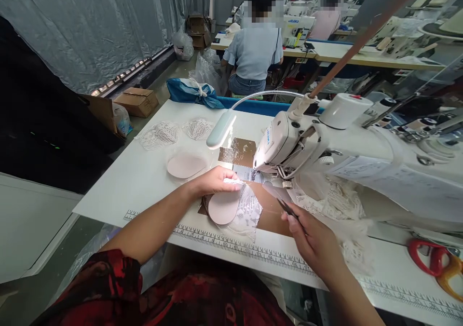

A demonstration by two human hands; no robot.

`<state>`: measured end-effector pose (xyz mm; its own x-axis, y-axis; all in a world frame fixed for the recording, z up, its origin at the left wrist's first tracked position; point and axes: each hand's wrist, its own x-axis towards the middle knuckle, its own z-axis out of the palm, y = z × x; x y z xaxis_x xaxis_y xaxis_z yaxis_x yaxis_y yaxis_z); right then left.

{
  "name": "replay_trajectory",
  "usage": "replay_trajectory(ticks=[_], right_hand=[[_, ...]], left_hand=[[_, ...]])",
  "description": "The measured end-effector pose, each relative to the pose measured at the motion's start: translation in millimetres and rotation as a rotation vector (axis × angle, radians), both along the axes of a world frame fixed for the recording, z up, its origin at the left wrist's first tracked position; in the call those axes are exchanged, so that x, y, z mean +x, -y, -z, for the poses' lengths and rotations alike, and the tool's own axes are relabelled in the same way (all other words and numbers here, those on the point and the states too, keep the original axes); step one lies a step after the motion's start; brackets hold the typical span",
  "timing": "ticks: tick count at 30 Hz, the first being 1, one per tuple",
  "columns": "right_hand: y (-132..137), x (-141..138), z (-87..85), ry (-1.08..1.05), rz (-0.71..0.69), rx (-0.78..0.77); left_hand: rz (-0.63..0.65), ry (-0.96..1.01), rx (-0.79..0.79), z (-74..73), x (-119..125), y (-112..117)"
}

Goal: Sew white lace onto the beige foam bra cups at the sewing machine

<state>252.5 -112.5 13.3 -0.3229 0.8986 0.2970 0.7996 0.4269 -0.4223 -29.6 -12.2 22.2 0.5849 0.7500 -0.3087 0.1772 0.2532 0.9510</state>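
Note:
My left hand [213, 180] is closed in a pinch on the top edge of a pink oval foam pad [223, 207] wrapped in white lace [249, 211], just left of the sewing machine head [285, 145]. My right hand [313, 241] grips a thin dark metal tool [284, 204], whose tip points toward the needle area. Pad and lace lie on the white table [144, 181] by its printed ruler edge.
A second pink pad [185, 165] and two white lace pieces [161, 134] lie further left. A gooseneck lamp [221, 129] hangs over the work. More lace [333, 198] piles right of the needle. Red and orange scissors [436, 263] lie far right. A person in a blue top [253, 56] sits at the bench ahead.

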Motion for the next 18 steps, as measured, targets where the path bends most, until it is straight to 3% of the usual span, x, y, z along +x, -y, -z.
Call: replay_trajectory(ticks=[5,8,13,18], right_hand=[[-31,-31,-10.5,-0.081,-0.109,-0.294],[-44,-40,-12.8,-0.133,-0.132,-0.384],[-50,-45,-11.7,-0.212,-0.150,-0.438],[-49,-50,-9.3,-0.233,-0.130,-0.396]], left_hand=[[0.082,0.077,-0.060,-5.0,-1,3],[0.105,0.097,-0.042,-0.8,-3,3],[0.112,0.117,-0.048,6.2,-4,2],[0.092,0.148,-0.074,6.9,0,3]])
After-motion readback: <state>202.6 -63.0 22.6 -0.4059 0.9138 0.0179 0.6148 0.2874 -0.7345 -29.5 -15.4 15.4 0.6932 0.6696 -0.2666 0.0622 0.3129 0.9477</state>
